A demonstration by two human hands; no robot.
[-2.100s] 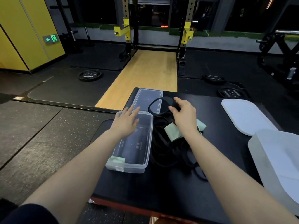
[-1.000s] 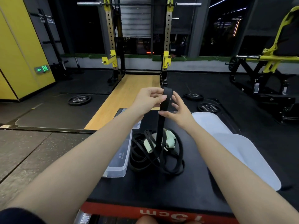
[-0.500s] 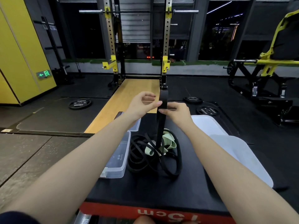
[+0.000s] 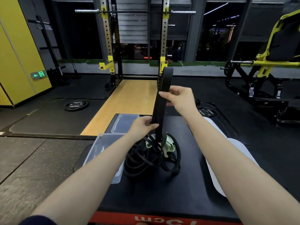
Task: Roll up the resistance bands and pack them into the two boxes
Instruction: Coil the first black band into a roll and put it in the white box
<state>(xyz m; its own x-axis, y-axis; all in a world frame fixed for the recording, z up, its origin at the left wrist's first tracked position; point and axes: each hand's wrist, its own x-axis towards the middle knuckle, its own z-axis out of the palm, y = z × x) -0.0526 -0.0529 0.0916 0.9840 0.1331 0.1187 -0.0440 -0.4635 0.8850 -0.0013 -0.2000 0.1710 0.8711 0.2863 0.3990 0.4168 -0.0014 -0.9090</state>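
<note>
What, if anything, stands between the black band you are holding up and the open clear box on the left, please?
Little visibly does. The black band, pinched by the left hand and right hand, hangs beside the clear box. The left forearm crosses above the box, and the band's lower end still runs into the band pile.

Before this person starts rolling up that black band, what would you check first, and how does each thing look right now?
1. Both hands on the band: ok. The left hand pinches the black band low and the right hand pinches it higher.
2. Band's top end free: ok, its loop sticks up above the right hand.
3. Band's lower end free of the pile of bands: cannot tell, it runs down into the tangle.
4. Box ready to fill: ok, the clear box sits open beside the pile, its lid lying behind it.
5. Second box: cannot tell, the white shapes at right are mostly hidden by the right arm.
</note>
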